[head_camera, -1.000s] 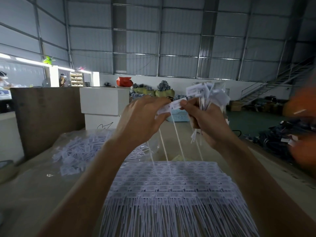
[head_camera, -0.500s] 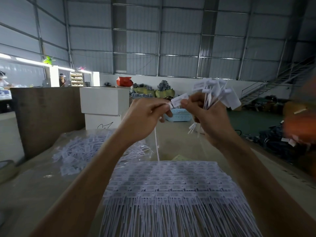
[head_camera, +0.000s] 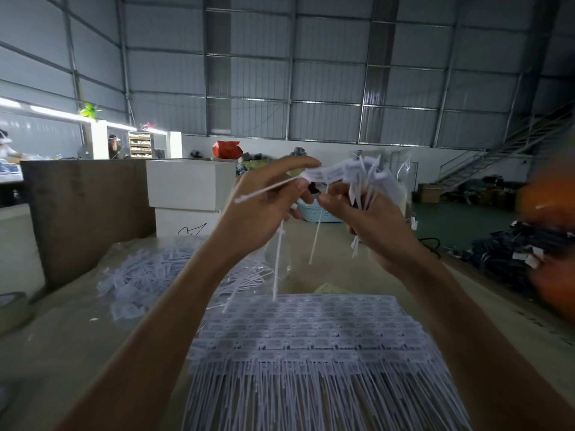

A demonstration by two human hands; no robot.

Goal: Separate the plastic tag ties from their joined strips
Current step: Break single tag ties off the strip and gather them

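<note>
At the left of the frame a loose heap of separated ties [head_camera: 146, 275] lies on clear plastic on the table [head_camera: 62, 353]: thin, pale, springy plastic, each a flat tag head with a long tail. In the middle, the left hand [head_camera: 264, 206] is curled, pinching the left end of a short joined strip [head_camera: 326, 175] at the frame's centre; one tail juts to the left, others hang down. The strip's long axis runs left to right between the hands, so pulling apart looks like the next move. The right hand [head_camera: 370, 219] pinches its right end and clutches a bundle of freed ties [head_camera: 373, 181]. Below, stacked joined strips [head_camera: 311, 343] fill the lower centre, ribbed and comb-like.
</note>
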